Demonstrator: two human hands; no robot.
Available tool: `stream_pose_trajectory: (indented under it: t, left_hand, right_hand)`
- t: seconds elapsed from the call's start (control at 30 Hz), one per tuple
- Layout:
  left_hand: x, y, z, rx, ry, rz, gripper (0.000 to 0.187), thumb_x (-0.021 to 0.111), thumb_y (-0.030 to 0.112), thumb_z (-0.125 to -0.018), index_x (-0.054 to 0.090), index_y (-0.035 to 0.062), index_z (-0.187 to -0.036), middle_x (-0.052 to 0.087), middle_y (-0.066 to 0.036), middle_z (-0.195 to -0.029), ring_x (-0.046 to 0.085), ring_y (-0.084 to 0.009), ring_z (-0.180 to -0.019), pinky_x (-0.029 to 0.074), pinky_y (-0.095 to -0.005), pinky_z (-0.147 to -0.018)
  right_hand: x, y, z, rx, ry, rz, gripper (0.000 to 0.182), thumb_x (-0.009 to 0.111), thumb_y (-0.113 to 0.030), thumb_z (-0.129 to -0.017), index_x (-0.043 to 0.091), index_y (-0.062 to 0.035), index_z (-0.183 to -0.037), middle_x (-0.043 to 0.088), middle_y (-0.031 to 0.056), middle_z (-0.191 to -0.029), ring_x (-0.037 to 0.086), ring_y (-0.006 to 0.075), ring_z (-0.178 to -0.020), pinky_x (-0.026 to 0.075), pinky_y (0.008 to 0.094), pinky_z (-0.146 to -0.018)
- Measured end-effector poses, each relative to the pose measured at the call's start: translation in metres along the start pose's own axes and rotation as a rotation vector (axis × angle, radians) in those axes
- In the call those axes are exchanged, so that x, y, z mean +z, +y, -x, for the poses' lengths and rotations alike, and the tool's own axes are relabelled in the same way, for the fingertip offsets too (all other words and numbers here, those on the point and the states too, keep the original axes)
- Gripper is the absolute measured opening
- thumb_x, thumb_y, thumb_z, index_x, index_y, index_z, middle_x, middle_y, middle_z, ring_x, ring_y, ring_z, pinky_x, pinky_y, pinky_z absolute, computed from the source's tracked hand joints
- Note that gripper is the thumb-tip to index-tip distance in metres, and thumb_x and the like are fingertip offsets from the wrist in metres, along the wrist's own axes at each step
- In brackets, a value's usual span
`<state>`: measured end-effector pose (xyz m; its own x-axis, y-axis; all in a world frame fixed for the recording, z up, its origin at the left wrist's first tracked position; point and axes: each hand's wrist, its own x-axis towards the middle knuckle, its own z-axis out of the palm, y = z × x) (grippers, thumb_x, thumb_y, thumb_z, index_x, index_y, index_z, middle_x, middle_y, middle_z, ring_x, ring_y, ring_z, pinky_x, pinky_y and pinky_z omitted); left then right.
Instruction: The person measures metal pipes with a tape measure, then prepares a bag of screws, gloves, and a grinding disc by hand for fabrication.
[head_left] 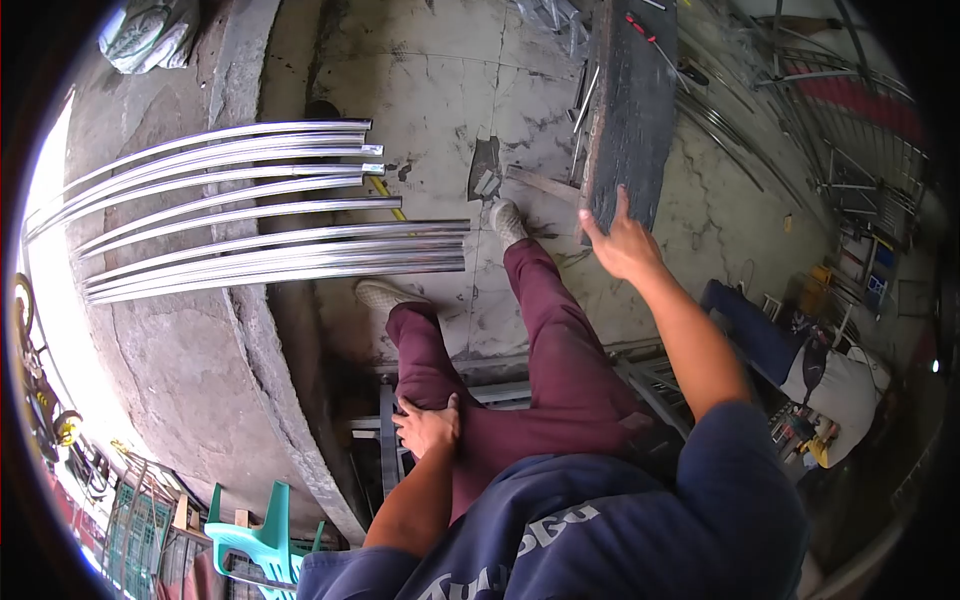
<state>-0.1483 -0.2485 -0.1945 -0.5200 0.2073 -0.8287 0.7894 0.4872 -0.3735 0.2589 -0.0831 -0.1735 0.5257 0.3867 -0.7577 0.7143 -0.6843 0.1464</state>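
Observation:
My left hand [428,425] rests on my thigh, fingers spread over the maroon trousers [550,300] and nothing held. Out in front, my right hand [625,242] is empty, with index finger and thumb stretched apart; it overlaps the near end of a dark, worn bench [632,130] in this view. A red-handled screwdriver [641,27] lies toward the bench's far end. On the left, several shiny metal tubes [290,240] lie across a concrete ledge [250,340], their ends jutting over the floor, away from both hands.
A wooden strip [545,185] meets the bench's side. Thin metal rods [720,135] lie on the floor to the right, near stacked metal frames [850,170]. Another person [825,390] bends down at the lower right. A turquoise plastic chair [265,535] stands at the lower left.

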Motion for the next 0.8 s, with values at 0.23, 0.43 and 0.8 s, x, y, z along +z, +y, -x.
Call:
stream_pose_trajectory:
  t: [0.23,0.43,0.8]
  left_hand:
    - [0.018,0.011,0.005,0.005,0.037,-0.061,0.125,0.084,0.071,-0.082,0.028,0.0065,-0.173,0.040,-0.029,-0.165,0.052,-0.0463,-0.147,0.044,-0.0544,-0.123]
    - [0.026,0.039,0.017,-0.043,0.062,-0.067,0.125,0.084,0.071,-0.082,0.028,0.0061,-0.172,0.043,-0.028,-0.161,0.053,-0.0460,-0.145,0.045,-0.0542,-0.120]
    - [0.020,0.093,0.035,-0.058,0.098,0.052,0.123,0.081,0.069,-0.084,0.027,0.0032,-0.173,0.047,-0.025,-0.159,0.049,-0.0452,-0.148,0.039,-0.0559,-0.123]
  right_hand:
    - [0.032,0.095,-0.258,0.273,0.334,-0.277,0.121,0.075,-0.064,-0.095,0.017,0.0119,-0.170,0.047,0.0379,-0.164,0.050,0.0483,-0.153,0.039,0.0484,-0.128]
    - [0.058,0.116,-0.306,0.251,0.446,-0.210,0.113,0.079,-0.059,-0.095,0.016,-0.0102,-0.175,0.041,0.0293,-0.169,0.041,0.0465,-0.158,0.036,0.0618,-0.128]
    - [0.006,0.196,-0.150,-0.277,0.337,-0.037,0.098,0.082,-0.038,-0.095,0.027,-0.0146,-0.173,0.045,0.0244,-0.167,0.044,0.0448,-0.154,0.030,0.0706,-0.124]
